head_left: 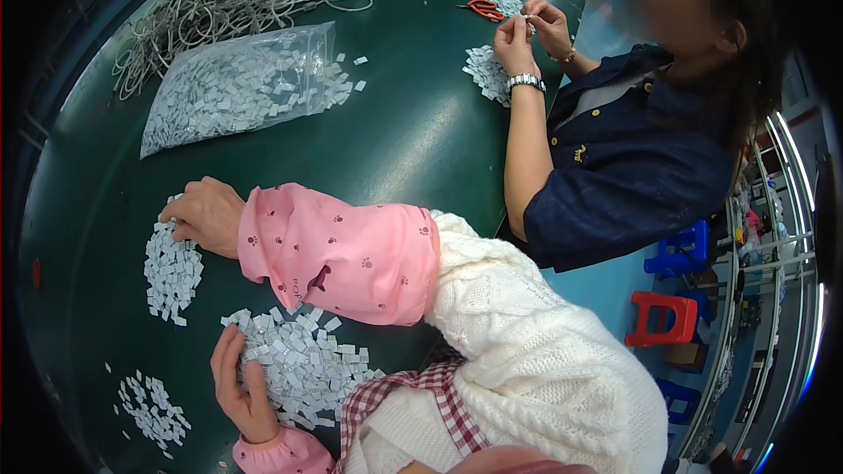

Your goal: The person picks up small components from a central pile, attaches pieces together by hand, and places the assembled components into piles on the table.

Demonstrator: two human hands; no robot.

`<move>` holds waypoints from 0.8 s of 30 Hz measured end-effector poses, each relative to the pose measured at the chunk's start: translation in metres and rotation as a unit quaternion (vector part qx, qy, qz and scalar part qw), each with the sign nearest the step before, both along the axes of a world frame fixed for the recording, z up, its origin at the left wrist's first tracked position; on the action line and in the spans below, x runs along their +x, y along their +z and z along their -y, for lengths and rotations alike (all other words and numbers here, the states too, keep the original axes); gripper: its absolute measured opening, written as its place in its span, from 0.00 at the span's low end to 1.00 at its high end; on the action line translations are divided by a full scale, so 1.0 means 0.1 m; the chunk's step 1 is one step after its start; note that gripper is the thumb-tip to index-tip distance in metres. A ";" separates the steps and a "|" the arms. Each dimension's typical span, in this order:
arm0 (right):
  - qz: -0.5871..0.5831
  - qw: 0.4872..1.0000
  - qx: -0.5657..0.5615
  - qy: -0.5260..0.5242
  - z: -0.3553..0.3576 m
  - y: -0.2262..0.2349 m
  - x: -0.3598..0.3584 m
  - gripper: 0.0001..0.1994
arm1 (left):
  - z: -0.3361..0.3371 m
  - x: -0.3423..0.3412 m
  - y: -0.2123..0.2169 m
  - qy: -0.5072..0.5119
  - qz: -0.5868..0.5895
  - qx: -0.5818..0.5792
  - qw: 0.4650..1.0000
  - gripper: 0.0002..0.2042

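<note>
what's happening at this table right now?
A person in pink sleeve covers is sorting small white tags on a green table. The left hand lies open at the edge of a tag pile; the right hand reaches across and rests on a second pile. A clear bag of tags and coiled cords lie beyond. A co-worker's hands work one tag.

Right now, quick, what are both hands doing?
Left hand: open, cupping the near tag pile.
Right hand: fingers curled on the far pile; grip cannot be told.
</note>
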State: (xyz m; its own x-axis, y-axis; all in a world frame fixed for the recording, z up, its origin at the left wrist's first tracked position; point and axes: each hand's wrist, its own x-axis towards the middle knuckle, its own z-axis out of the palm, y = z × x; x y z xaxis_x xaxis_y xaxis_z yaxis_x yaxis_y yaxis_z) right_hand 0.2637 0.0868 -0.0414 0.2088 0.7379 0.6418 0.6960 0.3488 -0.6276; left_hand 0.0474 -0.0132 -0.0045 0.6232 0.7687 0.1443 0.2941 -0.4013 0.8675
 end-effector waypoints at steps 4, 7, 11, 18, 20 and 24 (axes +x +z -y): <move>-0.011 1.000 -0.003 0.004 0.00 0.00 0.01 0.10 | 0.01 0.01 0.01 0.000 0.000 -0.006 1.000 0.15; -0.023 1.000 -0.016 0.010 0.00 -0.01 0.02 0.10 | 0.01 0.01 0.02 0.002 0.000 -0.011 1.000 0.15; -0.025 1.000 -0.012 0.011 0.00 0.00 0.01 0.10 | 0.00 0.00 0.01 0.002 0.003 -0.006 1.000 0.16; -0.034 0.999 -0.013 0.014 0.02 0.02 0.01 0.10 | -0.01 -0.02 0.01 -0.015 -0.011 -0.006 1.000 0.16; -0.034 0.999 -0.014 0.011 0.02 0.01 0.01 0.10 | -0.01 -0.02 0.02 -0.019 -0.013 -0.005 1.000 0.16; -0.033 0.999 -0.016 0.011 0.01 0.01 0.00 0.09 | 0.00 0.00 0.00 0.004 0.011 -0.005 1.000 0.15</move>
